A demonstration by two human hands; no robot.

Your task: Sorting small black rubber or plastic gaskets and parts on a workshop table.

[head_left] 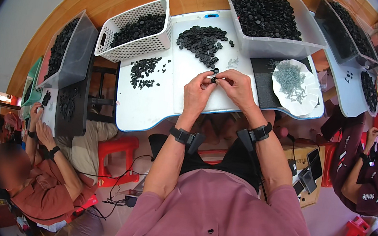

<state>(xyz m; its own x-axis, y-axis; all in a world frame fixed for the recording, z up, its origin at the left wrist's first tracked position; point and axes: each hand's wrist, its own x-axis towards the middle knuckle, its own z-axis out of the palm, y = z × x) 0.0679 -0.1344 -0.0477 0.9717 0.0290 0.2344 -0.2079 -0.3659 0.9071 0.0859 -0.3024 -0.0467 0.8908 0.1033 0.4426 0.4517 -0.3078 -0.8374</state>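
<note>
My left hand (197, 93) is closed, thumb and fingertips pinching a small black round part (213, 79) over the white table. Against the same part, my right hand (237, 89) is closed in a pinch too; whether it also grips something smaller cannot be seen. Just beyond the fingertips lies another black round part (215, 70). A heap of black round caps (202, 43) spreads on the tabletop farther off, and a few pale screws (233, 62) lie beside my right fingers. Over to the left is a loose pile of smaller black parts (144, 71).
A white perforated basket (134, 43) and a clear plastic bin (279, 48) of black parts stand at the back. On a dark mat (264, 82), a white scalloped plate (309, 101) bears grey-green screws. One co-worker (46, 185) sits left, another (363, 174) right. Red stools (118, 156) stand below.
</note>
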